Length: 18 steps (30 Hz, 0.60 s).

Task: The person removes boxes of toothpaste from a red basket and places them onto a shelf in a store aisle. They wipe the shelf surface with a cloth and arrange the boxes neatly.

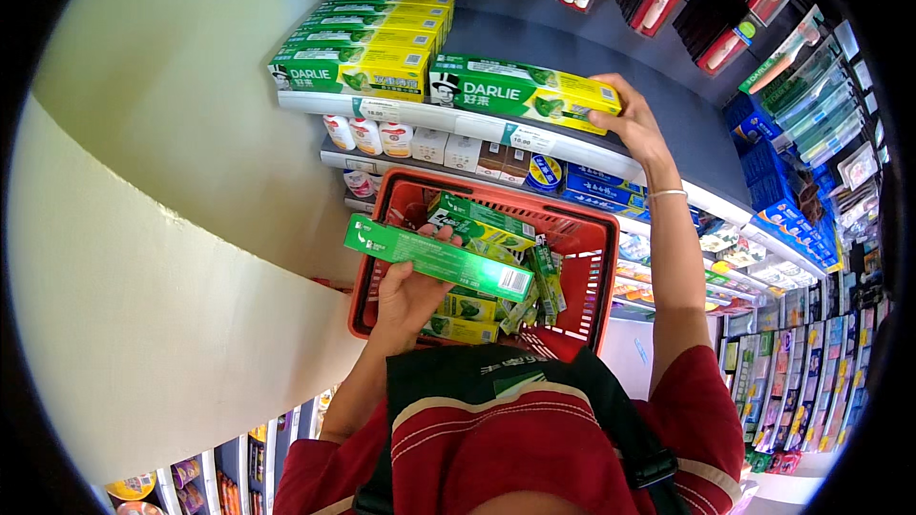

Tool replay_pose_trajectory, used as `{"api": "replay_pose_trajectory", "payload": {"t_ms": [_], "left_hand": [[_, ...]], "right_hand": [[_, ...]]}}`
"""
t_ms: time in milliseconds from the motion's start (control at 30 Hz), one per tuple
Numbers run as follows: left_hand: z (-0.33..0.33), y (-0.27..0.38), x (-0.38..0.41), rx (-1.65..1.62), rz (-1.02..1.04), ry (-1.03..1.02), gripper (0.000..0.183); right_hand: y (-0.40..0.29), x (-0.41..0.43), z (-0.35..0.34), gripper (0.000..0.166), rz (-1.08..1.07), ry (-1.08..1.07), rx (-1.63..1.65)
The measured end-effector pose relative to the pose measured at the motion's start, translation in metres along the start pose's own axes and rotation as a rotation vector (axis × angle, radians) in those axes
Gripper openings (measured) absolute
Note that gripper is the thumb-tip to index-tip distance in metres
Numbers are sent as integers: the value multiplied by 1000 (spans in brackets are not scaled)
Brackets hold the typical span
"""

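My left hand (415,297) holds a green Darlie toothpaste box (440,261), its barcode side up, over a red plastic shopping basket (608,268). Inside the basket lie several more toothpaste boxes (469,329) in green and yellow. My right hand (633,118) grips the right end of another Darlie box (515,89), which lies along the front of the grey shelf (601,150). To the left of that box, rows of the same toothpaste boxes (358,68) stand on the shelf, close beside it.
Toothbrush packs (655,3) hang above the shelf. Lower down are white bottles (365,136) and blue boxes (601,186). A pale curved wall (179,265) borders the left side. Blue boxes (776,193) and hanging packs line the right.
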<state>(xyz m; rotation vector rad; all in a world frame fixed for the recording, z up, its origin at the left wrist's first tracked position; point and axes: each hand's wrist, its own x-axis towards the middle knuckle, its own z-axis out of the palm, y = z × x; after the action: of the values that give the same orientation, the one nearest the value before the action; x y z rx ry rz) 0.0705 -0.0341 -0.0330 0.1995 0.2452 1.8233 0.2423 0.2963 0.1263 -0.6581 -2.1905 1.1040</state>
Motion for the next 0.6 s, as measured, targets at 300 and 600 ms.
{"api": "replay_pose_trajectory", "payload": {"t_ms": [300, 600], "left_hand": [[-5, -4, 2, 1, -16, 20, 62], [-29, -16, 2, 0, -80, 78, 63]], "right_hand": [[-38, -24, 34, 19, -599, 363, -620], [-13, -54, 88, 23, -446, 268, -842]]}}
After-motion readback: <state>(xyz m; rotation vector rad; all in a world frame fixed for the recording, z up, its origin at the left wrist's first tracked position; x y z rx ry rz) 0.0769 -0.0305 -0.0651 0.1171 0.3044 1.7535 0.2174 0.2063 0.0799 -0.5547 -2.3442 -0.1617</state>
